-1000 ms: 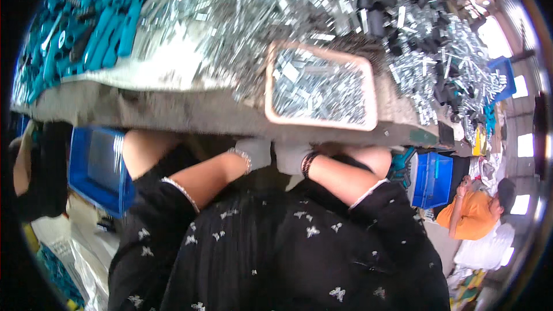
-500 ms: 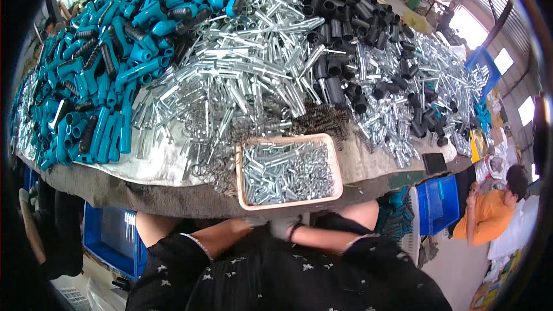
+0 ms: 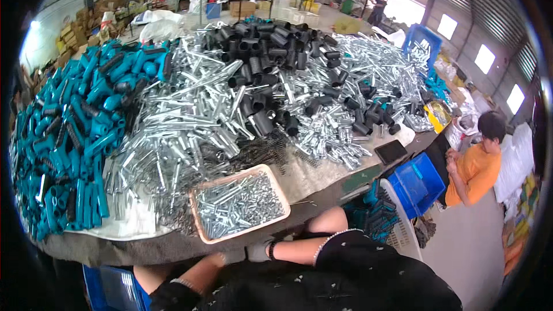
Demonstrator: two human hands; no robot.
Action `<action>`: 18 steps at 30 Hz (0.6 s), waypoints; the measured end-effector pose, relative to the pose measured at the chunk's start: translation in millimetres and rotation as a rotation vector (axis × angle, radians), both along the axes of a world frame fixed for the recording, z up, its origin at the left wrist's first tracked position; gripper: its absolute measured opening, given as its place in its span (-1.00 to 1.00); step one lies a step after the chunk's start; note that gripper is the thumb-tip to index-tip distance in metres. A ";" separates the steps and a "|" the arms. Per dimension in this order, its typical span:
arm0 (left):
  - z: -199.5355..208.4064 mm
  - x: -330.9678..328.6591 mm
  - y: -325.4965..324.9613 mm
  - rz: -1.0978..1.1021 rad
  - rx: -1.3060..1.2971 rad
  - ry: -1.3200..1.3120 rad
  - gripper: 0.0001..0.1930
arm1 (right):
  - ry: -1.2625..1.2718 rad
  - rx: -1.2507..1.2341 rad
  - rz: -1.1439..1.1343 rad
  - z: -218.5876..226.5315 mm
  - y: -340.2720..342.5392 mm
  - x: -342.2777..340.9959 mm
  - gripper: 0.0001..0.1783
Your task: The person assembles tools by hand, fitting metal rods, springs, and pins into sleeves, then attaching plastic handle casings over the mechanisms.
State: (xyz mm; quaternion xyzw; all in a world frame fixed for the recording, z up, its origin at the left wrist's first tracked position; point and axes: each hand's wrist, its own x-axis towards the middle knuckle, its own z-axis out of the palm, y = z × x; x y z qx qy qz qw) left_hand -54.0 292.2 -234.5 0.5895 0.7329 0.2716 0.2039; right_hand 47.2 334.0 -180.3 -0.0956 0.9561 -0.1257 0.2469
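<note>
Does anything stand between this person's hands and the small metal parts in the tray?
Yes: the grey table edge and the near rim of the tray. The left hand and right hand are on the near side of that edge; nothing visible covers the metal parts.

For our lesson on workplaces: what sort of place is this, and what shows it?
Probably a factory or workshop: heaps of teal parts and metal rods, a tray of small metal pieces, and corrugated roofing overhead.
</note>
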 end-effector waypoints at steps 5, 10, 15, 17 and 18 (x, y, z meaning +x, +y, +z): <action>-65.4 7.3 -114.4 -0.001 -0.075 0.018 -0.53 | -0.030 -0.004 -0.369 -0.2 -16.3 8.3 -0.62; 43.4 3.7 -117.9 -0.181 -0.145 -0.142 -0.43 | -0.069 -0.116 -0.413 108.4 -2.0 60.5 -0.65; 157.2 35.7 -157.4 -0.066 -0.162 -0.174 -0.51 | 0.251 -0.562 -0.545 220.7 38.0 217.7 -0.66; 161.9 61.9 -151.5 -0.020 0.035 0.032 -0.69 | 0.257 -0.535 -0.727 209.3 21.9 250.4 -0.67; 145.8 70.9 -141.1 -0.026 0.068 0.062 -0.79 | 0.249 -0.558 -0.789 197.6 14.4 255.8 -0.67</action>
